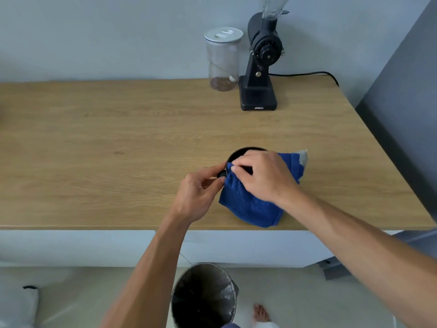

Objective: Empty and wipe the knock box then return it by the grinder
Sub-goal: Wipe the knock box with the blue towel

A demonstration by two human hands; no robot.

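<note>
The black round knock box stands on the wooden counter near its front edge, mostly covered by a blue towel and my hands. My left hand grips the box's left side. My right hand presses the blue towel over the box's rim, fingers curled into the cloth. The towel hangs down over the front of the box onto the counter. The black grinder stands at the back of the counter, against the wall.
A clear canister with a white lid stands left of the grinder. The grinder's cable runs right along the wall. An open lined bin sits on the floor below the counter edge, a bare foot beside it.
</note>
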